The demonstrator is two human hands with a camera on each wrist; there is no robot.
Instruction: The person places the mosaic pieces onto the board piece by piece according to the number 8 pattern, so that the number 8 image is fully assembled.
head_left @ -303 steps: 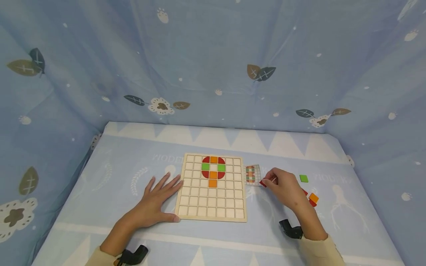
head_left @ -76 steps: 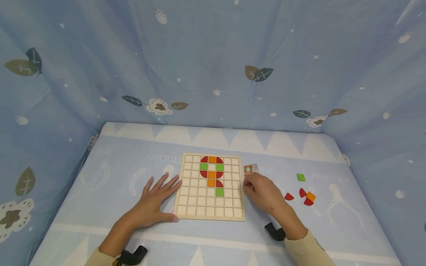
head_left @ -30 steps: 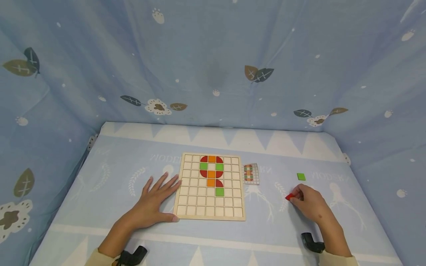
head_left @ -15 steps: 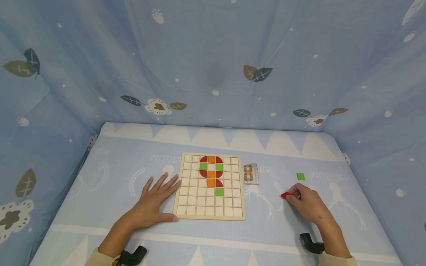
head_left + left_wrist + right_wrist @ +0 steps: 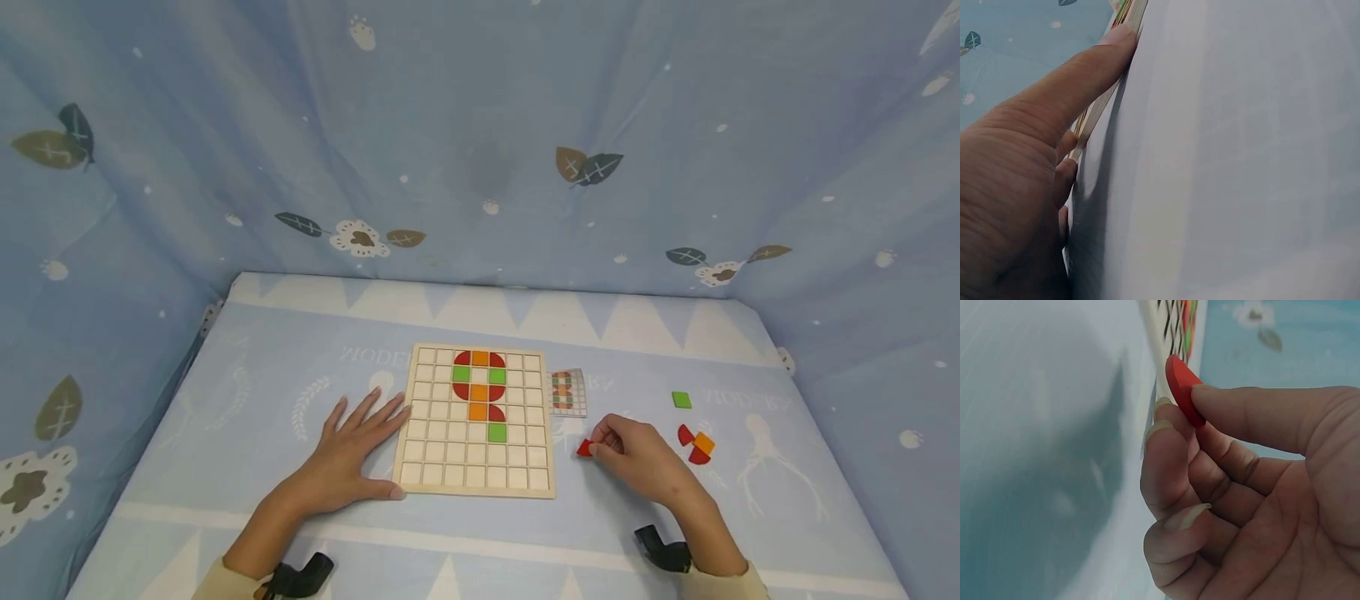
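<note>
A wooden grid board (image 5: 517, 454) lies on the table, with red rounded tiles, orange squares (image 5: 477, 412) and green squares (image 5: 497, 432) set in its upper and middle cells. My left hand (image 5: 341, 462) lies with fingers spread beside it; the fingertips and thumb touch its left edge. To the right of the board, my right hand (image 5: 637, 458) pinches a red quarter-circle tile (image 5: 584, 448) between thumb and fingers. That tile (image 5: 1184, 390) is tilted up in the right wrist view, apart from the board. The left thumb (image 5: 1079, 81) meets the board's edge in the left wrist view.
A small pattern card (image 5: 568, 393) lies against the board's right side. Farther right are a loose green square tile (image 5: 681, 400), two red quarter-circle tiles (image 5: 699, 456) and an orange square tile (image 5: 704, 442). Patterned blue cloth (image 5: 480, 125) hangs around the table.
Over ten seconds, a red quarter-circle and a green square were added to the board. My right hand has since picked up another red tile and moved left with it. My left hand stays put.
</note>
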